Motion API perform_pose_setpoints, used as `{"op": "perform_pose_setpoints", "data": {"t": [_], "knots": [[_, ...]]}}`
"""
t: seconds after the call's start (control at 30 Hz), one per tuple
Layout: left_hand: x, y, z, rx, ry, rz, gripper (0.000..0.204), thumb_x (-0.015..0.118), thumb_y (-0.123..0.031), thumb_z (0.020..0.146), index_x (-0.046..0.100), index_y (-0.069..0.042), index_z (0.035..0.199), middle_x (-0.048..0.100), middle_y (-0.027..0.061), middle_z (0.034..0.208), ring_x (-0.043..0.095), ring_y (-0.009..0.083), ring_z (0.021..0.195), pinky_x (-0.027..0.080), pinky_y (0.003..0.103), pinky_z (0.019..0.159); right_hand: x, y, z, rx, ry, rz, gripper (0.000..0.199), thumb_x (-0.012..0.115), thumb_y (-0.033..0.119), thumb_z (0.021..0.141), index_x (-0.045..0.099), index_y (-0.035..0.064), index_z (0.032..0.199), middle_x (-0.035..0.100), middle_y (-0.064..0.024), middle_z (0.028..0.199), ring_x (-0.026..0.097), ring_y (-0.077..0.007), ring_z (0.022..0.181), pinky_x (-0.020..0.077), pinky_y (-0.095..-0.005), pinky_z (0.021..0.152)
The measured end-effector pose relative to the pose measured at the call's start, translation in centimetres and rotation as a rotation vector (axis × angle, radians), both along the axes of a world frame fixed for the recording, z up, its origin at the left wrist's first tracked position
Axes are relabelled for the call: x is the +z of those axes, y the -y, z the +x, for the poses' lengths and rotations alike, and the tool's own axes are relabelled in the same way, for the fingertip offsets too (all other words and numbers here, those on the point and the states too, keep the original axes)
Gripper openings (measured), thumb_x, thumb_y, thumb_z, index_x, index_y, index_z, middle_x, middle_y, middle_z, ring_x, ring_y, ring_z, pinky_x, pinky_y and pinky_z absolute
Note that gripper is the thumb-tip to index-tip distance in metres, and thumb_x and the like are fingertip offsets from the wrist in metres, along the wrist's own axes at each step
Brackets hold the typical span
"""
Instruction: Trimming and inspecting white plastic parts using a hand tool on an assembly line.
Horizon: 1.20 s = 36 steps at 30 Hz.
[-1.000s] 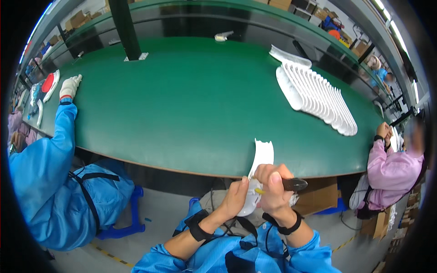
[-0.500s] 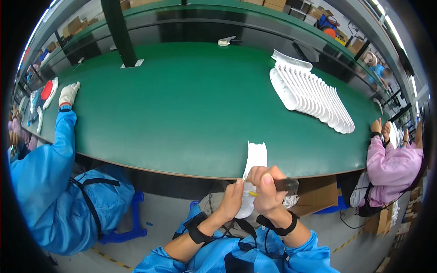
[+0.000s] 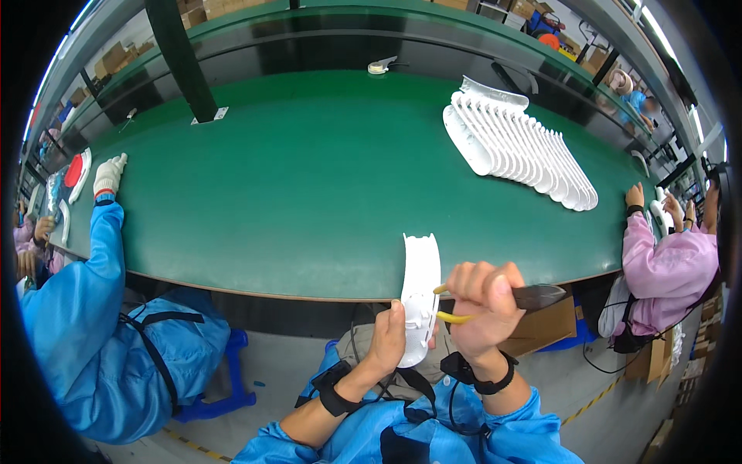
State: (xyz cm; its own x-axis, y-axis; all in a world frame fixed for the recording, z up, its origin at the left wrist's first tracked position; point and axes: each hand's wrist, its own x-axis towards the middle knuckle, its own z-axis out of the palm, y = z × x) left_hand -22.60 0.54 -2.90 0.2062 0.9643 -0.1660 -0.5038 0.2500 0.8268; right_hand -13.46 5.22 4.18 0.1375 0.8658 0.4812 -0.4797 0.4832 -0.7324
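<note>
My left hand [image 3: 387, 338] is closed on the lower left edge of a long, curved white plastic part [image 3: 420, 271]. The part stands lengthwise across the table's front edge, its far end over the green top and its lower end in front of me. Just right of it, my right hand [image 3: 485, 309] is wrapped round pliers [image 3: 539, 296] with yellow handles. Their dark, tapered head points right, away from the part. The handle ends stick out toward the part; I cannot tell whether they touch it.
A nested row of similar white parts [image 3: 525, 151] lies at the back right of the green table [image 3: 270, 193]. A small white object [image 3: 378, 67] sits at the back edge. A gloved co-worker [image 3: 66, 325] is at left, another in pink [image 3: 668, 267] at right. A cardboard box [image 3: 541, 329] stands below the table.
My right hand has moved right, away from the white part, with the pliers. The part's face shows more now, and my left hand still grips it.
</note>
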Motion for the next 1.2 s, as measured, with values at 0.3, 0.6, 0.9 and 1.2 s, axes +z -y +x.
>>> {"op": "perform_pose_setpoints", "data": {"t": [0.3, 0.6, 0.9, 1.2], "knots": [[0.8, 0.0, -0.3, 0.054, -0.202, 0.049, 0.056, 0.018, -0.038, 0.096, 0.055, 0.003, 0.090, 0.060, 0.0090, 0.067, 0.057, 0.0147, 0.056, 0.045, 0.026, 0.053, -0.7, 0.5, -0.3, 0.069, 0.028, -0.055, 0.029, 0.044, 0.018, 0.087, 0.028, 0.0089, 0.065, 0.025, 0.0004, 0.050, 0.023, -0.0115, 0.046, 0.0245, -0.0293, 0.046], [0.6, 0.2, -0.2, 0.100, -0.333, 0.023, 0.056, 0.018, -0.035, 0.096, 0.057, 0.003, 0.080, 0.059, 0.0090, 0.065, 0.057, 0.0154, 0.058, 0.045, 0.027, 0.055, -0.8, 0.8, 0.2, 0.088, 0.077, 0.028, 0.027, 0.046, 0.018, 0.085, 0.030, 0.0096, 0.065, 0.030, -0.0021, 0.049, 0.027, -0.0126, 0.047, 0.0291, -0.0303, 0.048], [0.5, 0.2, -0.2, 0.135, -0.338, 0.017, 0.049, 0.027, -0.031, 0.096, 0.053, 0.006, 0.076, 0.056, 0.0083, 0.065, 0.050, 0.0109, 0.061, 0.040, 0.027, 0.055, -0.7, 1.3, -0.3, 0.088, 0.264, -0.035, 0.028, 0.047, 0.020, 0.086, 0.033, 0.0085, 0.065, 0.032, -0.0015, 0.050, 0.027, -0.0126, 0.047, 0.0276, -0.0298, 0.046], [0.2, 0.4, -0.4, 0.087, -0.386, 0.044, 0.051, 0.023, -0.031, 0.096, 0.056, 0.004, 0.081, 0.058, 0.0079, 0.065, 0.055, 0.0137, 0.059, 0.044, 0.028, 0.056, -0.7, 0.8, -0.2, 0.049, 0.412, -0.028, 0.028, 0.046, 0.020, 0.087, 0.033, 0.0095, 0.064, 0.029, -0.0012, 0.049, 0.026, -0.0116, 0.046, 0.0282, -0.0293, 0.047]]}}
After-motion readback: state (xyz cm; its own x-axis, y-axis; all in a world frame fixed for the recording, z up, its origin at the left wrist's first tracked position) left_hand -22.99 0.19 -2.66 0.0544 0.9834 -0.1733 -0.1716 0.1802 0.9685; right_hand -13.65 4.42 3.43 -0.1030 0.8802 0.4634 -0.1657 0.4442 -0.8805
